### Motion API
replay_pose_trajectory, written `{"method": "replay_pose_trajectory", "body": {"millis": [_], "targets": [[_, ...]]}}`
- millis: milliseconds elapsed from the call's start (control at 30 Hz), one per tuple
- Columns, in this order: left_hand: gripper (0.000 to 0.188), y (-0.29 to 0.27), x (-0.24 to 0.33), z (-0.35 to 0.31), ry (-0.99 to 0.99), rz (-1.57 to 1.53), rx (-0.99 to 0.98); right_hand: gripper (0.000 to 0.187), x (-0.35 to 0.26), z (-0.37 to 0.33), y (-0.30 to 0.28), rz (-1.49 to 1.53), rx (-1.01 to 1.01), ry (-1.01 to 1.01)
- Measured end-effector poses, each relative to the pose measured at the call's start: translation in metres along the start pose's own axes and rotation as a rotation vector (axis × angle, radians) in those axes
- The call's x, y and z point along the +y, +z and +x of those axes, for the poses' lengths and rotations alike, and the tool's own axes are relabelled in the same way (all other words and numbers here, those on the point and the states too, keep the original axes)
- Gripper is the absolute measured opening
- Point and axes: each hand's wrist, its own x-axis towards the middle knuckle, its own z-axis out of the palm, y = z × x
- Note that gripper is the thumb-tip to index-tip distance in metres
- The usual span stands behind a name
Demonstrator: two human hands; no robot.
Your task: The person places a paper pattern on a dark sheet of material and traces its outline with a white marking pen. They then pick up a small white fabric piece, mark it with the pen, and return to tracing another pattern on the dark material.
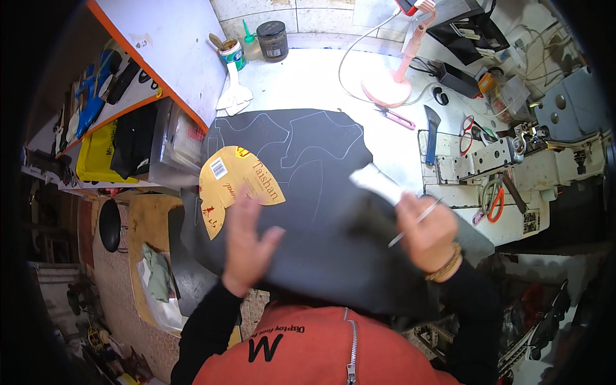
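Note:
A large black sheet of leather-like material (308, 240) drapes over the white table toward me, with pale shapes outlined on it. On its left part lies a tan cardboard pattern piece (247, 176) with printing on it. My left hand (249, 250) is over the sheet at that piece's lower edge, fingers spread and a little blurred; whether it touches is unclear. To the right, my right hand (428, 232) is closed around a thin silver pen (396, 240), its tip down to the left. A white pattern piece (377, 183) sticks out from the same hand, apparently held too.
At the back stand an open tin with a brush (232, 52), a dark jar (273, 42) and a pink lamp stand (388, 86). White pattern pieces (235, 96) lie at back left. A cutter (396, 119), a hammer (432, 135), scissors (495, 204) and a sewing machine (571, 112) are on the right.

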Motion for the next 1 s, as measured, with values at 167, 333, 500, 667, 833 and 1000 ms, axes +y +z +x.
{"method": "replay_pose_trajectory", "body": {"millis": [167,333,500,667,833,1000], "targets": [[0.073,0.054,0.058,-0.003,0.142,-0.343,-0.237,0.011,-0.055,-0.007,0.024,0.101,-0.2,-0.098],[0.058,0.081,0.057,0.003,0.252,-0.227,-0.261,0.017,-0.064,-0.014,0.047,0.188,-0.236,-0.07],[0.048,0.093,0.053,0.002,0.272,-0.218,-0.223,0.02,-0.062,-0.018,0.05,0.25,-0.279,-0.043],[0.045,0.094,0.06,0.016,0.349,-0.169,-0.032,0.027,-0.04,-0.012,0.038,0.217,-0.247,-0.017],[0.034,0.075,0.075,0.043,0.391,-0.177,0.136,0.027,-0.008,-0.01,0.024,0.494,-0.207,0.352],[0.042,0.06,0.082,0.056,0.185,-0.094,0.027,0.018,0.002,-0.011,0.04,1.105,-0.165,0.952]]}}
